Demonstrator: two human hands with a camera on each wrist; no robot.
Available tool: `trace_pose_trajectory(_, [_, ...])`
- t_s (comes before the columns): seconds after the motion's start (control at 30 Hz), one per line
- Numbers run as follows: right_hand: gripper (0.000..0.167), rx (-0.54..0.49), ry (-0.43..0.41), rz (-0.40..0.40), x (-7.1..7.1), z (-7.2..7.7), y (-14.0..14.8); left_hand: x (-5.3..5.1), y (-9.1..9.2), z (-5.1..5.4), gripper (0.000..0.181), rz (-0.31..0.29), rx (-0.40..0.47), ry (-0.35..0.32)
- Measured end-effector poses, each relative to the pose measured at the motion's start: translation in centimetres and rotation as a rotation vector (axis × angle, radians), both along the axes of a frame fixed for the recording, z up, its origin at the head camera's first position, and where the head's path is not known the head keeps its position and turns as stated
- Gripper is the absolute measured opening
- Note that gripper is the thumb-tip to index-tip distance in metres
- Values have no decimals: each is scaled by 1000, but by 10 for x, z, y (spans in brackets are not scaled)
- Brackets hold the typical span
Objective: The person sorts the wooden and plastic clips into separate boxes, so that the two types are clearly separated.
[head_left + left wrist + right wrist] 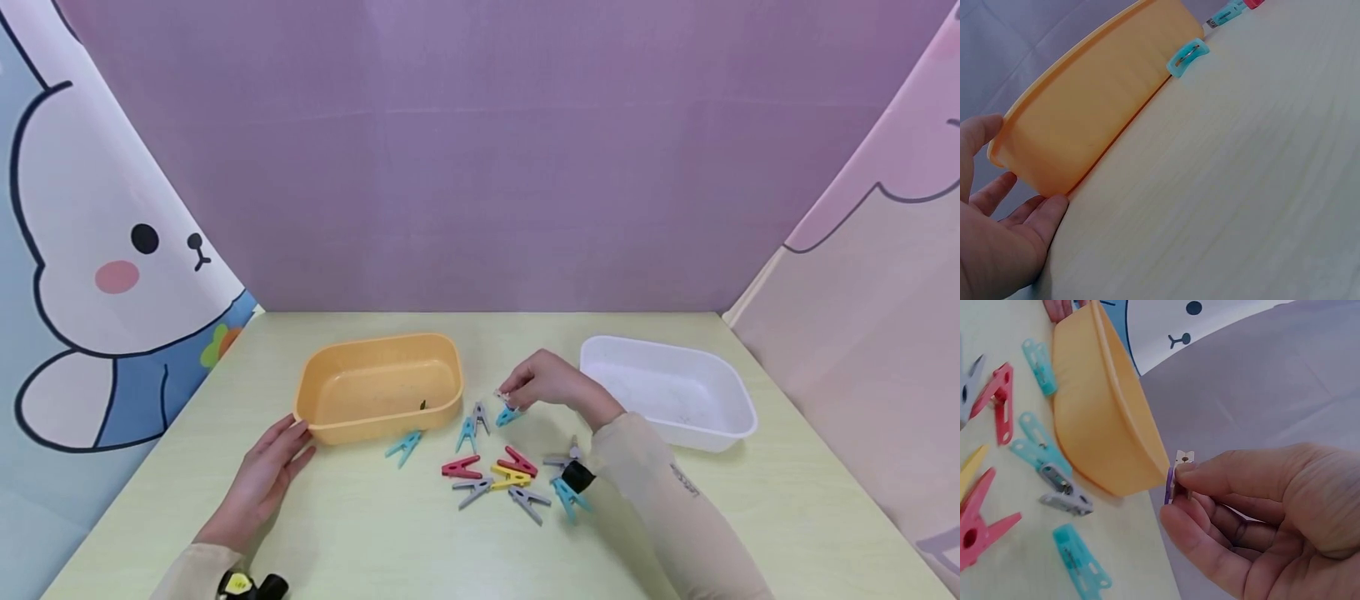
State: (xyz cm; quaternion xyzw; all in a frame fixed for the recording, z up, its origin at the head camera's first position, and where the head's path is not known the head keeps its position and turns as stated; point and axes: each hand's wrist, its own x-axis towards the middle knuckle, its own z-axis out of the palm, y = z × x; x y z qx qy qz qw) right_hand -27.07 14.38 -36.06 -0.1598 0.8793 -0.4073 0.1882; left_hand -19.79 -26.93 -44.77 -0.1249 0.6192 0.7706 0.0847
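My left hand [262,479] touches the left front corner of the orange bin [330,432]; in the left wrist view its extended fingers [985,131] lie against the bin's [1085,119] rim and lower corner. Between thumb and fingers, my right hand [551,382] pinches a small whitish piece [1184,456] with a purple edge, partly hidden by the fingertips. That hand is right of the orange bin, and just beneath it in the head view is a blue clothespin [507,416]. Nearer the front lie red [460,468], yellow [512,477], grey [529,502] and other blue clothespins [406,447].
A white bin [720,440] stands on the right, beyond my right forearm. Inside the orange bin is a small dark speck [423,405]. A purple backdrop [480,167] rises behind the table [375,533], with cartoon-printed cloth [82,208] on the left side.
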Motion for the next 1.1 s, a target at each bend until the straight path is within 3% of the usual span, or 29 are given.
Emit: trace_pose_trajectory(1.1, [20, -142, 14, 17, -19, 34, -45, 1, 0, 0, 77, -4, -3, 8])
